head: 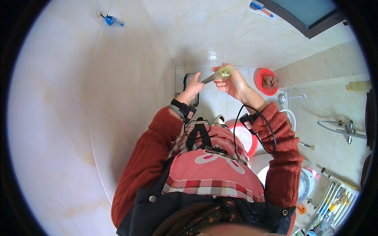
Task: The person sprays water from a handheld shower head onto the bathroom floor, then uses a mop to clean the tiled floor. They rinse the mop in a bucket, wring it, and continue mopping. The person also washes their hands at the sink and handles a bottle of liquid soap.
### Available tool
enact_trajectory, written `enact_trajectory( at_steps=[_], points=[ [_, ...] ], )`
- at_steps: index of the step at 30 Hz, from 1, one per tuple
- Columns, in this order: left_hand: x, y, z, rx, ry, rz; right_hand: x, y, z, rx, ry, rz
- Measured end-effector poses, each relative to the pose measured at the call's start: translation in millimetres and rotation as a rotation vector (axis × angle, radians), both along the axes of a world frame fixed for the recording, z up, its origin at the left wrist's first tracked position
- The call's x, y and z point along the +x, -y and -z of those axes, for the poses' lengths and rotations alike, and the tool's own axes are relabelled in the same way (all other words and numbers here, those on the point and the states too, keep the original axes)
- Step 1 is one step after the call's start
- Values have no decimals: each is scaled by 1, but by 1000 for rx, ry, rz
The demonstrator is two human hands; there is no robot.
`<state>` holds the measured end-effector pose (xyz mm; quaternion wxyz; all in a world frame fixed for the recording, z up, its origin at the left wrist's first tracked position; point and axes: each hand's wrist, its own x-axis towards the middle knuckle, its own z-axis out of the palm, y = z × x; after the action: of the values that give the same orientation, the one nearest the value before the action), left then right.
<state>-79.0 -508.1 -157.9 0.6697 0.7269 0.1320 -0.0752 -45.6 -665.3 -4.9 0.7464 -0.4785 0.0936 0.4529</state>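
My left hand (195, 85) grips the narrow grey end of a handled tool (209, 79), whose kind I cannot make out. The tool's rounded, translucent yellow-green end (225, 71) lies against the palm and fingers of my right hand (234, 82). That hand is spread around it, palm up, and whether its fingers grip the tool I cannot tell. Below my left hand, a dark-edged, grey rectangular object (195, 101) rests at the floor's left side, partly hidden by the hand and wrist.
A red basin (258, 81) holding brown cloth stands right of my hands. Beside it a white-handled item (282, 98) leans. A red-rimmed white basin (253, 146) is near my feet. The right wall carries a shower mixer (350, 128) and a white rack (344, 188). A black cable hangs from my right wrist.
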Motion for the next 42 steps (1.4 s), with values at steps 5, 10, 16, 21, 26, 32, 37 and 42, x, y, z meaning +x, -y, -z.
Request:
enact_trajectory(
  at_steps=[5, 10, 16, 21, 26, 32, 37, 42],
  points=[
    [21, 11, -34, 146, 76, 252, -6, -4, -4, -24, 148, -112],
    [50, -44, -50, 357, 221, -105, -2, 36, 6, -239, 475, 77],
    [84, -87, -61, 230, 128, -195, -34, 126, 57, -343, 338, 366],
    [88, -77, -86, 247, 133, -119, -68, 167, 88, -424, 234, 508],
    [97, -55, -101, 185, 315, -58, -94, 193, 116, -482, 128, 592],
    [92, -34, -66, 200, 91, 177, -132, 216, 152, -513, -21, 709],
    [99, -19, -29, 161, -8, 150, -177, 236, 175, -536, -123, 867],
    [130, -27, -14, 245, 12, 243, -223, 254, 189, -474, -151, 995]
  ],
)
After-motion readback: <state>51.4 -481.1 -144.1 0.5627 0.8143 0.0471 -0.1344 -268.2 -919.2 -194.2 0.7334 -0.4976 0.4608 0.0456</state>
